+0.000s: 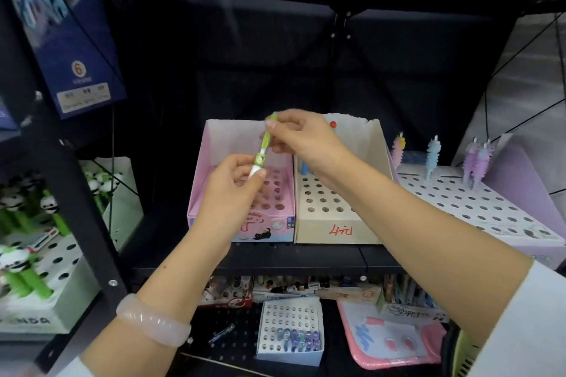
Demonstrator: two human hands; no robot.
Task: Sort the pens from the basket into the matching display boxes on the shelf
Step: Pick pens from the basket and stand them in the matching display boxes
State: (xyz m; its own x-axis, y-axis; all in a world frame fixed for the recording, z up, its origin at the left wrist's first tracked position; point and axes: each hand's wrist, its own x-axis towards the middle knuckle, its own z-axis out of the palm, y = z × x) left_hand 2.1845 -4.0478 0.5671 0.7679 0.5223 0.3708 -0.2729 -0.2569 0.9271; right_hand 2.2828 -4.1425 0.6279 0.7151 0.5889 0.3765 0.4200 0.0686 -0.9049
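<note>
Left hand (232, 184) pinches green pen's (262, 147) lower end; right hand (301, 138) pinches top. Axis 12–6, slightly tilted, above pink display box (199, 193); holes at 6 o'clock, left hand nearer.

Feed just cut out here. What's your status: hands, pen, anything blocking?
Both hands, left and right, pinch the green pen. Pen tilted above the pink box. Holes below look free.
</note>
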